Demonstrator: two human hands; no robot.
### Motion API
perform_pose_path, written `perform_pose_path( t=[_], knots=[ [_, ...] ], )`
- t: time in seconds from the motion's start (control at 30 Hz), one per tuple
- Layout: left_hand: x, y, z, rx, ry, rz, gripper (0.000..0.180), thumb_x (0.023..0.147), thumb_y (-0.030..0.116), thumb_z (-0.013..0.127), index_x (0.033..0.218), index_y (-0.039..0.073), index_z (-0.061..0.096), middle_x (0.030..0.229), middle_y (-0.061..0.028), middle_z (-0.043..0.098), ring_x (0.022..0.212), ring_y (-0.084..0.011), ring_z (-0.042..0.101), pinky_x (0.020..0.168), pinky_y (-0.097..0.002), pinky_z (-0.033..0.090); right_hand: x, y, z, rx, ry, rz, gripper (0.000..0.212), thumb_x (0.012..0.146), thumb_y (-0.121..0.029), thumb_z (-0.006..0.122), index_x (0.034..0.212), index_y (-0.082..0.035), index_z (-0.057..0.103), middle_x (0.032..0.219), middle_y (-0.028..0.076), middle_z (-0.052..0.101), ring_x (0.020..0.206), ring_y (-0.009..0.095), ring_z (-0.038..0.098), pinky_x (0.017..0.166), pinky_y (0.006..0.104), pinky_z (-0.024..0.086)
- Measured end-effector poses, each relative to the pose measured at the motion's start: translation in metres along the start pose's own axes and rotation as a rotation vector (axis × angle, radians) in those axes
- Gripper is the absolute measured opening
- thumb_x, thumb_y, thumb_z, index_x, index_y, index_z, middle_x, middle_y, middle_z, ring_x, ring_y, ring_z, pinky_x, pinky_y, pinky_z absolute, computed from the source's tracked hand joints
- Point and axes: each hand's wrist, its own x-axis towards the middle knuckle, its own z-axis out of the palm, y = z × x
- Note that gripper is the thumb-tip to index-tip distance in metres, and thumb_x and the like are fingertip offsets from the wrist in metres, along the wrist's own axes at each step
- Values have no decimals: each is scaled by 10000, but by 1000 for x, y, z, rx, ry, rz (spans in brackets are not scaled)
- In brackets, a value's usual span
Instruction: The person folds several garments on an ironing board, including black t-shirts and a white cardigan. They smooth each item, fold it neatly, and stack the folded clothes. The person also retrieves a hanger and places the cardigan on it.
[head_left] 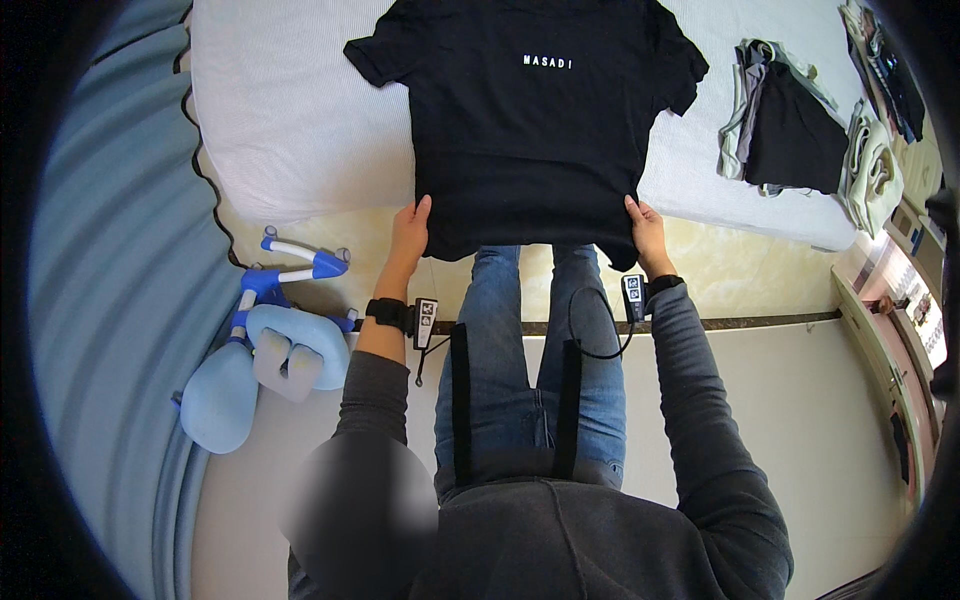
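A black short-sleeved T-shirt (530, 120) with small white lettering on its chest lies spread, front up, on the white bed (290, 120). Its collar end runs out of the picture at the top. The hem hangs over the bed's near edge, in front of my legs. My left hand (410, 235) grips the hem's left corner, thumb on top. At the right corner my right hand (648, 235) pinches the cloth the same way. Both hands' other fingers are mostly hidden under the fabric. Between them the hem droops slightly.
Folded clothes, one of them a black garment (795, 130), lie on the bed's right side. On the floor at left stands a light blue padded chair (220, 395) with a white and blue frame. A blue curtain (120, 300) hangs along the left; a shelf unit (885, 370) stands at right.
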Motion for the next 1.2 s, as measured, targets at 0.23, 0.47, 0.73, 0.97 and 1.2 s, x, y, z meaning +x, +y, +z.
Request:
perform_pose_path(
  t=[0.23,0.47,0.73,0.97,1.2],
  knots=[
    [24,31,-16,500,377,300,238,808,197,647,980,46,579,950,-148,593,968,-338,553,815,-398,434,8,-17,-13,-807,298,-184,262,762,-213,693,916,-15,621,820,145,630,744,275,603,749,355,478],
    [161,189,-31,415,440,795,431,824,285,644,1175,69,519,1132,-138,550,1092,-325,499,939,-420,389,101,-190,3,-803,485,-1117,405,772,-193,689,1107,2,570,1025,182,576,985,349,542,874,392,425],
    [158,287,-21,179,-134,549,406,830,362,662,1028,9,634,877,-101,661,856,-187,606,796,-292,465,116,-280,67,-864,114,-761,432,768,-327,725,964,50,646,817,190,655,702,246,614,668,365,489],
    [-10,408,-151,-23,604,1142,309,898,191,613,1069,-67,620,955,-53,653,817,-99,555,770,-237,447,-73,-407,45,-412,326,-1424,170,857,-148,646,927,6,660,628,125,584,586,57,479,540,250,431],
    [-195,551,-253,36,1443,1794,205,877,183,634,847,-19,633,784,-109,661,668,-160,571,603,-273,451,-283,-542,26,-305,742,-2150,167,875,-135,617,934,4,689,803,68,686,698,111,605,660,247,476]
  ],
)
